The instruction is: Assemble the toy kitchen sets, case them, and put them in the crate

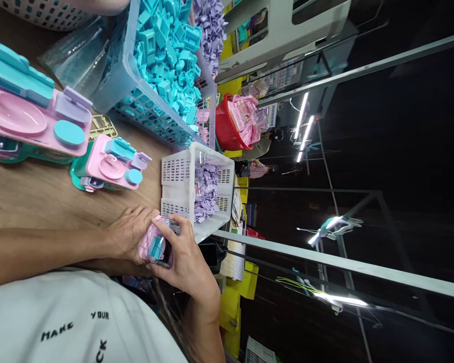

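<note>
- Just left of the frame's lower middle, the pink toy (157, 246) sits between both hands.
- At its left side, the left hand (130, 233) curls against it; the fingertips are mostly hidden.
- At its right side, the right hand (189, 259) pinches it between fingers above and thumb below.
- Just above the right hand, the white crate (192, 186) holds purple parts (207, 194).
- Toward the left edge, two toy sinks (111, 169) stand on the table (41, 201).
- Top middle, the blue crate (157, 111) brims with turquoise parts (166, 60).
</note>
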`<state>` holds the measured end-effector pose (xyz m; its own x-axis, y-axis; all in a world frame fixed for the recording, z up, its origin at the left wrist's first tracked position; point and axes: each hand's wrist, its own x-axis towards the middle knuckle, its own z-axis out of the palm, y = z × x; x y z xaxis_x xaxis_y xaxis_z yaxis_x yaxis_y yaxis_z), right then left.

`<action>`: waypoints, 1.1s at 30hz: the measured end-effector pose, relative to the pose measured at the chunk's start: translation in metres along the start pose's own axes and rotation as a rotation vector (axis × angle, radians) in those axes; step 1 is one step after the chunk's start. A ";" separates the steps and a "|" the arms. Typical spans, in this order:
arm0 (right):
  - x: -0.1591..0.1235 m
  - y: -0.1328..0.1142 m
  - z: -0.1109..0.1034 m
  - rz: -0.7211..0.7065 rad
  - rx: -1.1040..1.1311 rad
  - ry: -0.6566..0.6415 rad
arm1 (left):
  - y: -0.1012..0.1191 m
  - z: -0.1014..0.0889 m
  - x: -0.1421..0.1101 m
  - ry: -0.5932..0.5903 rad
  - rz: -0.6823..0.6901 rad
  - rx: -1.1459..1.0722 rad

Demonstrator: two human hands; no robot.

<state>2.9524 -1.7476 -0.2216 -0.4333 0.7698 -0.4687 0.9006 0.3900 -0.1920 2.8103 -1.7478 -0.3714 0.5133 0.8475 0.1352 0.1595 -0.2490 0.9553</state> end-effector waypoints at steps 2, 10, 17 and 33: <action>-0.001 0.004 0.002 -0.004 0.011 0.007 | 0.001 -0.001 0.001 -0.007 -0.001 0.003; -0.014 0.030 0.046 -0.041 0.131 0.222 | -0.004 -0.001 0.001 -0.059 0.024 0.069; -0.013 0.040 0.046 -0.110 0.154 0.241 | -0.014 -0.004 -0.001 -0.018 0.162 0.148; 0.004 0.045 0.098 -0.194 0.445 0.663 | -0.010 -0.037 -0.013 -0.013 0.304 0.381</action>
<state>2.9944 -1.7767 -0.3169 -0.3874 0.9025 0.1883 0.6767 0.4171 -0.6067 2.7710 -1.7386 -0.3730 0.5950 0.7041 0.3876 0.2965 -0.6405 0.7084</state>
